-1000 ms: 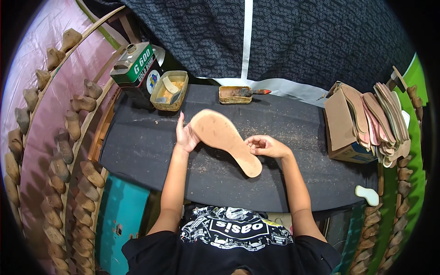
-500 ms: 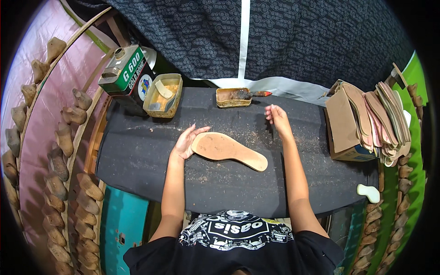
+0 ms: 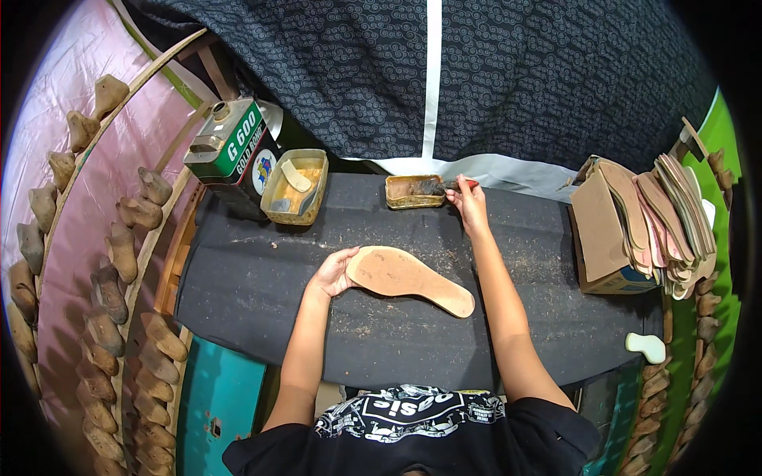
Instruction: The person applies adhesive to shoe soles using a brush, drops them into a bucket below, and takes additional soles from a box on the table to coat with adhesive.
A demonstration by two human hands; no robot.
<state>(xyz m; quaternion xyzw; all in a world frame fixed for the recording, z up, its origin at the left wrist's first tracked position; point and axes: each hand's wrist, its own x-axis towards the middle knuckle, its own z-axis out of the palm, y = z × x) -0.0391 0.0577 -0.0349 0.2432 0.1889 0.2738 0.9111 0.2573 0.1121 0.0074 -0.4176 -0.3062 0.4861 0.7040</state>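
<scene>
My left hand (image 3: 336, 273) grips the wide end of a tan shoe insole (image 3: 409, 279), its fingers partly hidden beneath it. The insole slants across the middle of the table, narrow end to the right and nearer me, with dark smudges on its wide part. At the table's far side, my right hand (image 3: 469, 205) is closed on the handle of a small brush (image 3: 449, 187) with a red tip. The brush's dark bristle end rests in a shallow, stained glue tray (image 3: 397, 204).
A metal can (image 3: 230, 155) and a plastic tub (image 3: 287, 214) with scraps stand far left. At right, a cardboard box (image 3: 599, 230) holds several insoles beside a small white sole-shaped piece (image 3: 645, 347). Debris dots the dark tablecloth (image 3: 381, 341); wooden shoe lasts (image 3: 121, 252) line both sides.
My right hand has reached the brush handle and closed on it. My left hand, fingers spread before, has closed on the insole's wide end. The whole view has shifted slightly.
</scene>
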